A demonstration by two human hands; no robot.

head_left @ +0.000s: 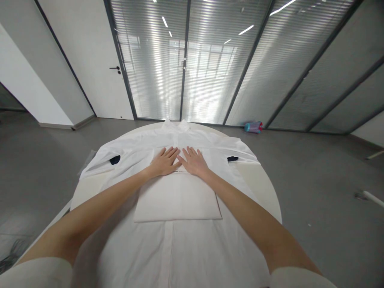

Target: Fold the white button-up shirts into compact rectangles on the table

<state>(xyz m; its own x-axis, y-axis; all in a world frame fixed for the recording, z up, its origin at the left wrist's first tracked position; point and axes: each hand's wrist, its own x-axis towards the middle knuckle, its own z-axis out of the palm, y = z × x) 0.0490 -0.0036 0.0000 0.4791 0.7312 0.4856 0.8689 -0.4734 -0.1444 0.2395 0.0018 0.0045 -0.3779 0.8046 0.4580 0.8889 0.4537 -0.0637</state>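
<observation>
A white shirt (192, 256) lies spread over a round table, its collar (180, 125) at the far edge and its sleeves out to both sides. On the middle of it rests a flat white rectangular sheet or board (178, 200); I cannot tell its material. My left hand (165, 161) lies flat near the sheet's far end, fingers stretched forward. Beside it my right hand (193, 161) is also flat with fingers spread, the two thumbs almost meeting. Both palms cover whatever is directly beneath them. Small dark patches (115, 160) show by the sleeves.
The round table's cream top (259, 182) shows beyond the shirt at the sides. A blue and pink cylindrical object (253, 127) lies on the grey floor by the glass partition. A white door (90, 60) stands at the back left. Dark cables (13, 256) are at the lower left.
</observation>
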